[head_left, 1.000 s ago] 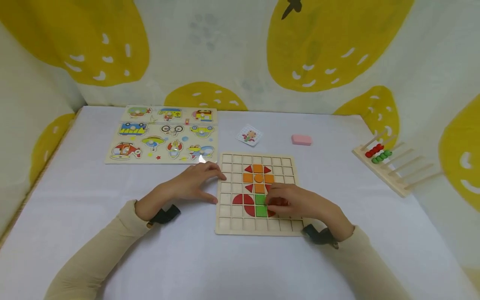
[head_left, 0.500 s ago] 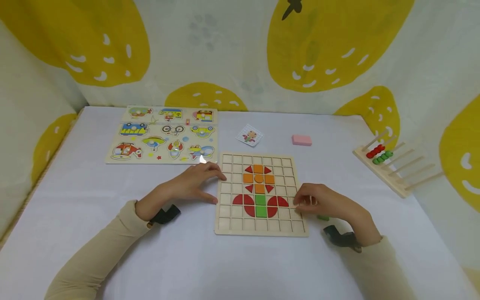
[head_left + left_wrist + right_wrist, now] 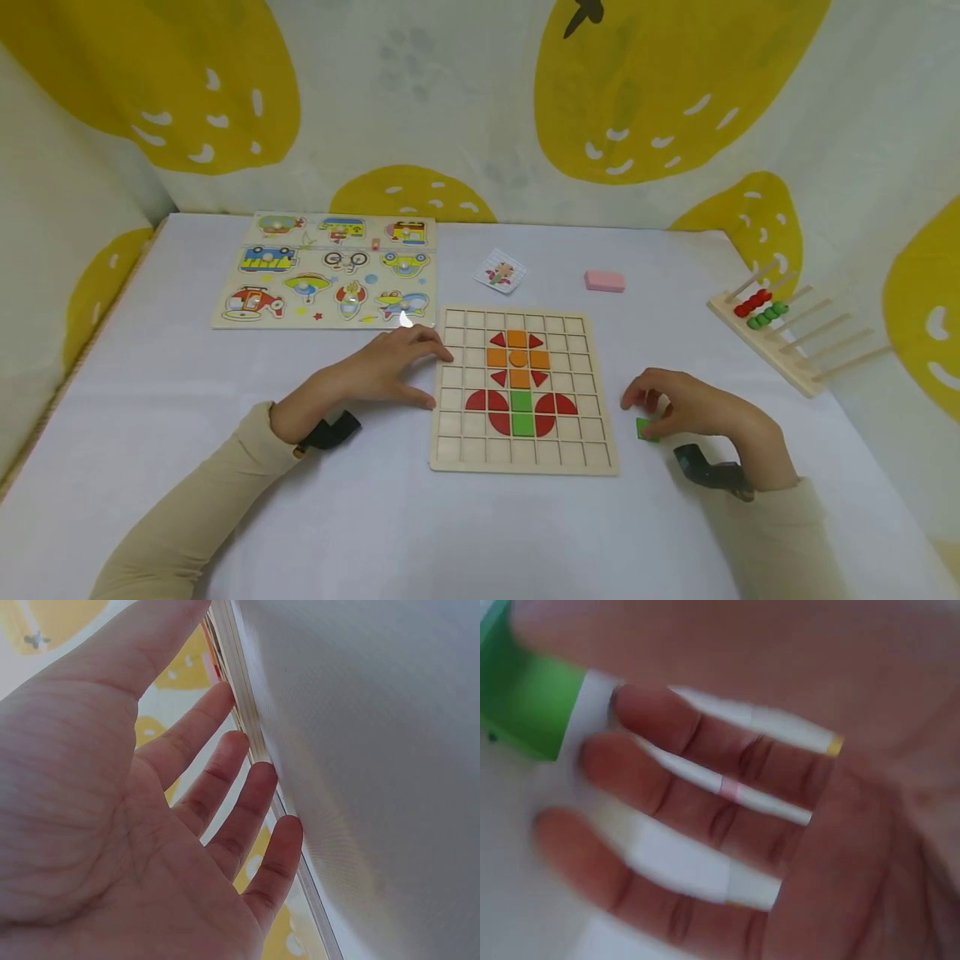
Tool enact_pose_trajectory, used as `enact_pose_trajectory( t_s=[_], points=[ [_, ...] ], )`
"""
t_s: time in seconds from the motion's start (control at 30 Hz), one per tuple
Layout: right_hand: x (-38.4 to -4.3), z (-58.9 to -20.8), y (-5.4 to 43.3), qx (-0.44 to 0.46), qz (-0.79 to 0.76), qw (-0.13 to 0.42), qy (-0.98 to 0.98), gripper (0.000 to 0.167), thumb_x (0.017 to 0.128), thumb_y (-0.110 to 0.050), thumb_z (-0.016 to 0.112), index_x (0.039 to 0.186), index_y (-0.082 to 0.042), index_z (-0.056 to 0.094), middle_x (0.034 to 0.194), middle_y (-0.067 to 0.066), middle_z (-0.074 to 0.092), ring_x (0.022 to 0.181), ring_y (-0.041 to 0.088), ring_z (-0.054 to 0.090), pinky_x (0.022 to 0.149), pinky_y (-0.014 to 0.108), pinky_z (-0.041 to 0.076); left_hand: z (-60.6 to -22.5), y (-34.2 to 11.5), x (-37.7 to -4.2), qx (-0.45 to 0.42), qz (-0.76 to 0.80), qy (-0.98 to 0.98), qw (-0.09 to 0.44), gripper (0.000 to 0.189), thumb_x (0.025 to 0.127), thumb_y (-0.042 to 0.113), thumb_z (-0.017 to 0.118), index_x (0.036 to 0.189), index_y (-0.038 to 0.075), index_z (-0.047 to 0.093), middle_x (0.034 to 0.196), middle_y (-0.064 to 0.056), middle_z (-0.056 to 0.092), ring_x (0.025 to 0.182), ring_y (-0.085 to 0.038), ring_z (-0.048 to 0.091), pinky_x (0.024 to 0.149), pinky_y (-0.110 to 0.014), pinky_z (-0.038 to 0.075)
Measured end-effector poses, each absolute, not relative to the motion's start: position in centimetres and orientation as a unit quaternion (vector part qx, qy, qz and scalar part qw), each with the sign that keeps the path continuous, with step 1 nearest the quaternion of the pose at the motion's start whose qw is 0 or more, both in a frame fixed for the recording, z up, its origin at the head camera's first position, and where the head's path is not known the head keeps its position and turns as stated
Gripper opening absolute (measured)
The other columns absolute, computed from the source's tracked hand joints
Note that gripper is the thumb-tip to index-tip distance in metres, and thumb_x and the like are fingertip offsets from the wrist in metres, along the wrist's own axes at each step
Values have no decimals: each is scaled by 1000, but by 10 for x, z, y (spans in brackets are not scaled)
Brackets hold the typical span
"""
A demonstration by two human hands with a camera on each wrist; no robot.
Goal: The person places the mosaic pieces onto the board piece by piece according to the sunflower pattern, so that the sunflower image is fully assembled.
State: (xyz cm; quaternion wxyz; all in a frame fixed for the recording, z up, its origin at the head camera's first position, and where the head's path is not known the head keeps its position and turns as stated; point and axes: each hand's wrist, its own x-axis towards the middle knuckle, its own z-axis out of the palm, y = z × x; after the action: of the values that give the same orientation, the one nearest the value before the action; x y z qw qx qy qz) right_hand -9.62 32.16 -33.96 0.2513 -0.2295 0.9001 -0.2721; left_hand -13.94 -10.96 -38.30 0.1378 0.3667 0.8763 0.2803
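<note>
A square wooden grid board [image 3: 450, 450] holds flat pieces forming a flower: orange squares [image 3: 538, 360] round an orange disc [image 3: 518, 358], red triangles [image 3: 498, 340], two green squares [image 3: 522, 425] and red rounded pieces [image 3: 557, 404]. My left hand [image 3: 382, 367] touches the board's left edge with spread fingers; the left wrist view has its fingertips along that edge. Right of the board, my right hand [image 3: 693, 404] is over a loose green square [image 3: 643, 429] on the table. Its thumb overlaps this piece, while the other fingertips stand apart from it in the right wrist view [image 3: 536, 705].
Behind the left hand lies a vehicle peg puzzle [image 3: 330, 275]. Beyond the grid board are a small pattern card [image 3: 500, 272] and a pink block [image 3: 604, 281]. A wooden rack with pegs [image 3: 780, 333] and red and green beads stands at the right.
My right hand has left the red pieces on the board and moved right to the loose green square, now uncovered in part. My left hand stays in place.
</note>
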Motion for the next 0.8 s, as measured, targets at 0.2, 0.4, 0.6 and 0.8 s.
enact_pose_trajectory(
  t_s=[0.2,0.4,0.6,0.8],
  points=[
    [-96,-338,320,-218,-256,258,905,30,77,-12,80,102,-8,65,94,0,60,87,20,54,73,27,50,-383,-110,-140,368,283,875,138,59,77,39,82,127,18,59,135,-7,49,126,-30,43,105,-55,31],
    [-95,-336,323,-225,-265,270,898,38,75,-15,83,105,-8,62,92,1,56,85,19,52,70,27,51,-383,-110,-139,368,283,875,139,59,77,38,82,127,18,59,134,-7,49,126,-30,43,105,-55,31],
    [-98,-339,323,-217,-259,250,907,31,76,-11,81,101,-8,63,87,1,54,83,19,51,70,26,50,-379,-109,-138,363,280,878,140,58,77,37,82,127,18,59,134,-7,48,127,-31,43,105,-55,31],
    [-102,-348,322,-239,-275,207,908,32,80,-7,78,106,-1,62,94,2,60,83,18,55,74,27,52,-378,-108,-137,357,275,881,141,58,77,37,82,127,18,59,134,-6,49,128,-31,42,105,-56,30]
  ],
)
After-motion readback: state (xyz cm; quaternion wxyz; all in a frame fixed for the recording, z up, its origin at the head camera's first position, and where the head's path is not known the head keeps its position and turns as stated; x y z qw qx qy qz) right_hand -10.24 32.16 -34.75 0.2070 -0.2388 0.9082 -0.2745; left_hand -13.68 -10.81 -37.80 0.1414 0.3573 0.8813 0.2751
